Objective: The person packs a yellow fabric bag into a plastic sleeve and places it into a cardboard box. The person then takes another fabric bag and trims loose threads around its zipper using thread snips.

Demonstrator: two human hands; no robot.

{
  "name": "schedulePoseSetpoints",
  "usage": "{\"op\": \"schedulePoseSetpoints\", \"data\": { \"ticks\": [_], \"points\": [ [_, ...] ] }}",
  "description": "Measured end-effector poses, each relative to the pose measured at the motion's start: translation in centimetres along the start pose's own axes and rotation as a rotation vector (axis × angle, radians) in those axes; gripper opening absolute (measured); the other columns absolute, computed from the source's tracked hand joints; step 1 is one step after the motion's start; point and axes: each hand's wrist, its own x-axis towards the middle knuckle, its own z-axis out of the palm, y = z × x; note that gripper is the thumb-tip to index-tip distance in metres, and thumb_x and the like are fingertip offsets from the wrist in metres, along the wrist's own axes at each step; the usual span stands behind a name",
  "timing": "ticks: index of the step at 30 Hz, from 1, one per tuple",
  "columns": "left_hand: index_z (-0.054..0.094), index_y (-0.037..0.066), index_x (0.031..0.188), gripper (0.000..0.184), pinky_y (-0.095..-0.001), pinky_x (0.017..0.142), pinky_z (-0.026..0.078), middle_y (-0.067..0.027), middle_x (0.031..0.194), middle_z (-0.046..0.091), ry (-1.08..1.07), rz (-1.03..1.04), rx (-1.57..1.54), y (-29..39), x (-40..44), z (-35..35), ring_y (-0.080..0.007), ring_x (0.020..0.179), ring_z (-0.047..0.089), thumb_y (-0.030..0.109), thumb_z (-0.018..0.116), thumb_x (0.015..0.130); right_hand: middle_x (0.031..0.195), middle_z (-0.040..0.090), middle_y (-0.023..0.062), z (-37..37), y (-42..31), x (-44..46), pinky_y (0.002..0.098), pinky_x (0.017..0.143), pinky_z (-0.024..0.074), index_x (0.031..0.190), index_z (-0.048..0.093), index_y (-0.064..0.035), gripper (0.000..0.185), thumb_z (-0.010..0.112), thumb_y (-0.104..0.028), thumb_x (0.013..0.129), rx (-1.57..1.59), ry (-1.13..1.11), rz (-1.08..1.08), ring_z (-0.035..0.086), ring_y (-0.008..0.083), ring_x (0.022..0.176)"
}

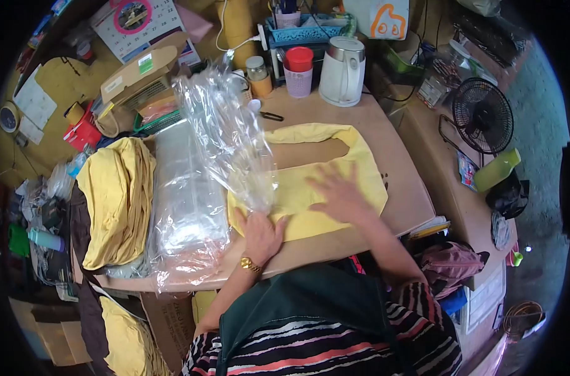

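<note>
A yellow cloth bag (291, 188) with a wide looped handle lies flat on the brown tabletop. My right hand (340, 193) is over its middle with the fingers spread, slightly blurred by motion. At the bag's lower left corner, my left hand (261, 237) has its fingers curled in, with the gathered lower end of a clear plastic bag (225, 125) at them. That plastic bag rises upward from the hand, crumpled and shiny, and covers part of the yellow bag's left side. A stack of flat clear plastic bags (188, 182) lies just to the left.
A pile of folded yellow cloth (117, 200) is at the table's left edge. Along the back stand a white electric kettle (342, 72), a red-lidded pink cup (298, 78) and a jar (258, 76). A black fan (483, 116) and a green bottle (499, 169) are to the right.
</note>
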Motion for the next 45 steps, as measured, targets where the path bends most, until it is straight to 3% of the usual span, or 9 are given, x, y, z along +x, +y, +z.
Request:
{"op": "schedulePoseSetpoints", "data": {
  "ticks": [8,11,19,32,35,37,39,43,45],
  "points": [
    [0.048,-0.008,0.105,0.059,-0.0699,0.106,0.011,-0.0328,0.099,0.06,0.504,0.211,0.288,3.1,2.5,-0.2,-0.0482,0.109,0.053,0.05,0.052,0.091,0.156,0.025,0.0102,4.5,0.2,-4.1,0.0737,0.105,0.009,0.146,0.037,-0.0239,0.068,0.053,-0.055,0.087,-0.122,0.186,0.37,0.019,0.0336,0.144],
    [0.048,-0.008,0.107,0.063,-0.07,0.107,0.007,-0.0333,0.098,0.06,0.043,0.155,0.028,5.4,3.1,0.8,-0.0482,0.11,0.053,0.053,0.05,0.091,0.155,0.026,0.0129,3.4,-2.1,-5.5,0.0724,0.106,0.0127,0.145,0.038,-0.021,0.066,0.055,-0.05,0.089,-0.021,0.14,0.454,0.019,0.0349,0.144],
    [0.045,-0.011,0.112,0.07,-0.0765,0.101,0.005,-0.0393,0.114,0.052,0.162,0.099,0.09,2.3,2.4,1.4,-0.058,0.126,0.034,0.054,0.053,0.089,0.148,0.037,0.0138,-1.7,4.8,-11.6,0.0599,0.112,0.0212,0.122,0.058,-0.0124,0.048,0.059,-0.001,0.074,0.077,0.077,-0.083,0.029,0.0354,0.14],
    [0.037,-0.01,0.126,0.095,-0.0766,0.1,0.008,-0.0317,0.122,0.052,0.129,0.066,0.031,1.5,4.3,0.4,-0.0542,0.132,0.029,0.063,0.067,0.073,0.11,0.066,0.0046,-2.3,4.1,-3.8,0.0437,0.1,0.0384,0.094,0.065,-0.0104,0.021,0.062,-0.008,0.073,0.202,0.621,-0.306,0.059,0.024,0.114],
    [0.033,-0.003,0.136,0.099,-0.0767,0.101,0.007,-0.0249,0.127,0.052,0.038,0.313,-0.062,1.0,3.2,3.2,-0.0487,0.134,0.031,0.064,0.068,0.071,0.092,0.066,0.0077,-9.2,-1.0,-0.1,0.0361,0.083,0.0446,0.091,0.066,-0.0087,0.019,0.059,-0.008,0.073,0.03,0.345,-0.479,0.063,0.0239,0.087],
    [0.035,0.004,0.14,0.082,-0.059,0.11,0.019,-0.0167,0.131,0.053,-0.101,0.229,-1.174,-1.1,1.4,9.6,-0.0342,0.13,0.041,0.043,0.073,0.079,0.089,0.065,0.0095,-10.7,-3.8,3.1,0.0358,0.079,0.0453,0.089,0.067,-0.0078,0.018,0.059,-0.008,0.073,-0.007,0.188,-0.526,0.063,0.0254,0.082],
    [0.036,0.005,0.14,0.075,-0.0515,0.11,0.027,-0.0151,0.131,0.053,-0.053,0.184,-1.407,1.7,-0.7,2.5,-0.0296,0.126,0.047,0.034,0.074,0.082,0.094,0.068,0.0102,-10.6,-5.1,6.1,0.0396,0.083,0.0463,0.086,0.068,-0.0051,0.015,0.059,-0.004,0.073,-0.048,-0.243,-0.485,0.063,0.0307,0.091],
    [0.026,-0.006,0.137,0.057,-0.0379,0.077,0.057,-0.0193,0.089,0.069,0.234,-0.465,-1.096,-4.7,-3.0,-8.8,-0.0274,0.083,0.07,0.019,0.057,0.097,0.113,0.063,0.0166,-9.1,-4.9,13.0,0.0427,0.09,0.0441,0.09,0.069,-0.0015,0.02,0.066,-0.012,0.074,-0.094,-0.649,-0.403,0.059,0.0333,0.108],
    [0.02,-0.005,0.141,0.062,-0.0343,0.063,0.056,-0.0193,0.083,0.068,0.411,-0.344,-1.04,-8.6,-7.0,-13.3,-0.0272,0.072,0.068,0.042,0.036,0.103,0.135,0.052,0.0176,-5.2,-2.1,15.5,0.0404,0.097,0.0436,0.094,0.073,-0.0074,0.026,0.07,-0.024,0.074,0.226,-0.428,-0.684,0.054,0.0309,0.118]
  ]
}}
